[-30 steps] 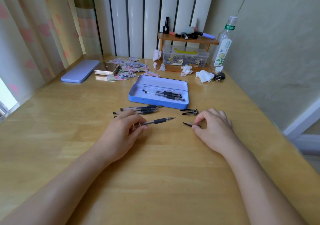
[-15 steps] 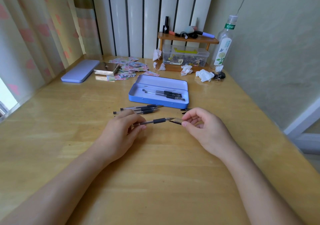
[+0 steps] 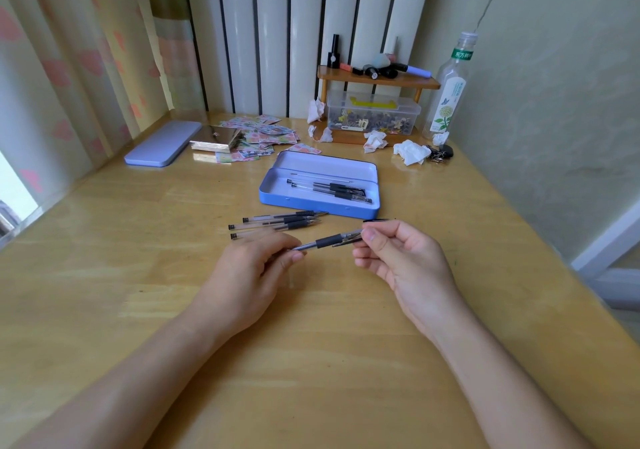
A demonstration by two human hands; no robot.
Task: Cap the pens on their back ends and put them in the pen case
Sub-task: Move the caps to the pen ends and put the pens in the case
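Observation:
My left hand (image 3: 250, 275) grips the rear part of a clear pen with a black grip (image 3: 327, 241), its tip pointing right. My right hand (image 3: 403, 258) pinches a small pen cap (image 3: 349, 239) against the pen's tip end. Three uncapped pens (image 3: 277, 223) lie side by side on the table just beyond my left hand. The open blue pen case (image 3: 277, 194) sits behind them with a few pens (image 3: 332, 190) inside. One loose black cap (image 3: 375, 220) lies beyond my right hand.
The case's lilac lid (image 3: 162, 143) lies at the back left beside a shiny box (image 3: 216, 138) and scattered stickers. A small wooden shelf (image 3: 377, 79) over a clear storage box, crumpled tissues (image 3: 412, 152) and a bottle (image 3: 446, 98) stand at the back right. Walls close both sides.
My right hand picked a cap off the table and carried it left to the tip of the pen held in my left hand.

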